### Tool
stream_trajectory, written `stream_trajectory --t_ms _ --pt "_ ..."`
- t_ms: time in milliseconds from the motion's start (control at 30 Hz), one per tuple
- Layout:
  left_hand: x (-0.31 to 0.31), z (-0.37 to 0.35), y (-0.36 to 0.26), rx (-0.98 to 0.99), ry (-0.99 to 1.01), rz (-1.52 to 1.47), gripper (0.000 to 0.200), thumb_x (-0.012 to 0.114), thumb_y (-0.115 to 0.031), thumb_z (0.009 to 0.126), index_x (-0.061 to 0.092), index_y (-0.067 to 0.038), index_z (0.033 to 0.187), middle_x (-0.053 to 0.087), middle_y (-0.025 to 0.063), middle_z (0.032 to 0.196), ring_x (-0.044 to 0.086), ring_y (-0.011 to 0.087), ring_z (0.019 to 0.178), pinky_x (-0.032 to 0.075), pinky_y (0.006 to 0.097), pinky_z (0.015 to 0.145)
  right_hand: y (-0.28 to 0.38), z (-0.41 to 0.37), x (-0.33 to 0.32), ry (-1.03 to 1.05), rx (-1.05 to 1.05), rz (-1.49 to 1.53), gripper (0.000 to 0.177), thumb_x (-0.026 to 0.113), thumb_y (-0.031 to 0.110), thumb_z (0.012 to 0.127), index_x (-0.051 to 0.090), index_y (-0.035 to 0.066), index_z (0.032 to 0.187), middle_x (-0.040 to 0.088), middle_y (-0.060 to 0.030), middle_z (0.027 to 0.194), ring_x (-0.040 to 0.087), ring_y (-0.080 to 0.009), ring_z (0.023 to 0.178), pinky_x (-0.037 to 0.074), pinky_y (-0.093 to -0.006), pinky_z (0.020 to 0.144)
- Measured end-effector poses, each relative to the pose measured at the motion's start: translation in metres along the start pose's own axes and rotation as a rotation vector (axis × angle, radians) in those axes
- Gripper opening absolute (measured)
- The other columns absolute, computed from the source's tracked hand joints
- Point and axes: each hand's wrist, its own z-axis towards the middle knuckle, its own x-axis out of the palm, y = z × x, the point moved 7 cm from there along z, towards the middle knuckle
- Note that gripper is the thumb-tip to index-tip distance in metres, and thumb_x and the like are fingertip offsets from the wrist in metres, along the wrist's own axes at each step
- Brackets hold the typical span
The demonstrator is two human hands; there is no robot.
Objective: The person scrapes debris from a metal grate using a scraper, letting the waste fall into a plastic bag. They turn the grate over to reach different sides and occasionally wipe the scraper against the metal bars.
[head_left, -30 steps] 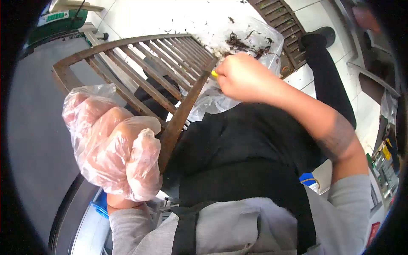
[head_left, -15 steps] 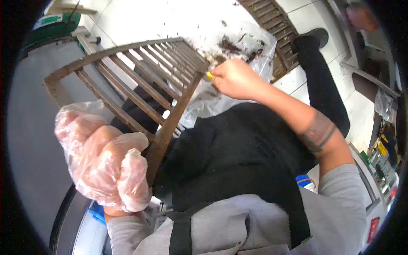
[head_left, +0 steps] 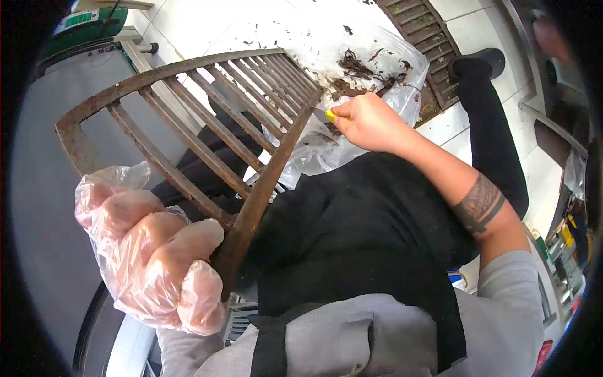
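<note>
A brown, dirt-crusted metal drain grate slants up across my lap, its far end over the plastic. My left hand, inside a clear plastic glove, is closed around the near end of the grate. My right hand is bare and pinches a small yellow-handled tool beside the grate's far right corner. The working end of that tool is too small to make out. Beneath the far end lies a clear plastic sheet with dark clumps of dirt on it.
A second slatted grate lies on the white tiled floor, near my outstretched right leg. To the left stands a grey panel, with a green container behind it. Dirt bits are scattered on the tiles.
My right hand and the yellow-handled tool appear slightly farther right in view. The grate's far end has shifted right and up a little, while my left hand sits slightly lower, still gripping.
</note>
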Motion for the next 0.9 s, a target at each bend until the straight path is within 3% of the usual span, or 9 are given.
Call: stream_trajectory --t_ms 67,133,200,267,300,433,567,767,900 --pt "0.000 0.003 0.000 -0.004 0.025 0.004 0.052 0.048 -0.045 0.098 0.056 -0.011 0.059 0.045 0.0014 0.059 0.048 0.0243 0.071 0.039 0.0546 0.099 -0.004 0.004 -0.004 -0.021 -0.004 0.019 0.027 0.065 0.020 0.090 0.078 0.002 0.105 0.073 -0.0247 0.094 0.072 -0.0400 0.085 0.057 -0.0444 0.080" --pt "-0.003 0.002 0.006 0.022 0.013 0.002 0.051 0.047 -0.044 0.097 0.055 -0.011 0.059 0.044 0.0014 0.059 0.048 0.0242 0.071 0.039 0.0556 0.099 -0.036 0.013 0.003 0.053 0.180 0.267 0.028 0.067 0.021 0.089 0.078 0.002 0.108 0.074 -0.0238 0.093 0.072 -0.0393 0.084 0.057 -0.0426 0.078" --pt "-0.003 0.002 0.007 0.064 -0.001 0.012 0.049 0.048 -0.044 0.096 0.055 -0.012 0.060 0.044 0.0017 0.059 0.048 0.0244 0.071 0.039 0.0561 0.099 -0.045 0.010 0.005 -0.013 0.151 0.340 0.027 0.067 0.022 0.090 0.078 0.001 0.102 0.073 -0.0232 0.089 0.072 -0.0380 0.081 0.056 -0.0425 0.076" --pt "-0.002 0.001 0.005 0.066 -0.001 0.020 0.048 0.049 -0.043 0.095 0.054 -0.012 0.060 0.044 0.0018 0.059 0.048 0.0244 0.069 0.039 0.0552 0.098 -0.014 0.001 0.002 -0.043 0.052 0.165 0.025 0.065 0.024 0.090 0.078 0.004 0.091 0.073 -0.0209 0.085 0.071 -0.0416 0.081 0.057 -0.0478 0.074" --pt "-0.001 0.002 0.002 0.058 0.005 0.032 0.047 0.049 -0.042 0.095 0.055 -0.012 0.060 0.044 0.0017 0.059 0.047 0.0243 0.069 0.039 0.0547 0.097 0.003 -0.003 -0.002 -0.113 -0.035 0.085 0.025 0.063 0.022 0.089 0.076 0.001 0.086 0.071 -0.0247 0.082 0.071 -0.0440 0.082 0.056 -0.0515 0.075" --pt "0.000 0.000 -0.001 0.104 0.015 0.036 0.046 0.050 -0.040 0.095 0.055 -0.011 0.060 0.044 0.0016 0.058 0.047 0.0241 0.067 0.040 0.0537 0.094 0.016 0.006 0.009 -0.104 0.069 -0.105 0.025 0.060 0.018 0.088 0.072 0.000 0.076 0.069 -0.0256 0.079 0.068 -0.0460 0.077 0.056 -0.0521 0.078" --pt "-0.004 -0.001 0.005 0.073 -0.031 0.033 0.047 0.051 -0.042 0.096 0.055 -0.011 0.060 0.045 0.0014 0.058 0.047 0.0240 0.067 0.040 0.0539 0.094 -0.065 0.055 0.063 -0.048 0.176 -0.141 0.022 0.060 0.015 0.081 0.076 -0.001 0.080 0.069 -0.0306 0.082 0.071 -0.0466 0.079 0.057 -0.0542 0.078" --pt "-0.003 -0.005 0.013 0.091 0.026 0.019 0.047 0.052 -0.044 0.097 0.059 -0.012 0.064 0.048 0.0013 0.059 0.050 0.0231 0.067 0.039 0.0531 0.091 -0.039 0.047 0.030 0.011 0.077 -0.060 0.023 0.061 0.017 0.081 0.077 0.001 0.081 0.070 -0.0283 0.082 0.071 -0.0446 0.083 0.057 -0.0523 0.081" --pt "-0.007 -0.001 0.007 0.133 0.042 0.031 0.048 0.051 -0.045 0.097 0.059 -0.012 0.064 0.048 0.0011 0.059 0.050 0.0229 0.068 0.038 0.0533 0.091 -0.080 0.083 0.067 -0.096 0.131 -0.154 0.022 0.061 0.016 0.080 0.077 0.001 0.081 0.070 -0.0280 0.082 0.071 -0.0447 0.081 0.056 -0.0540 0.080"
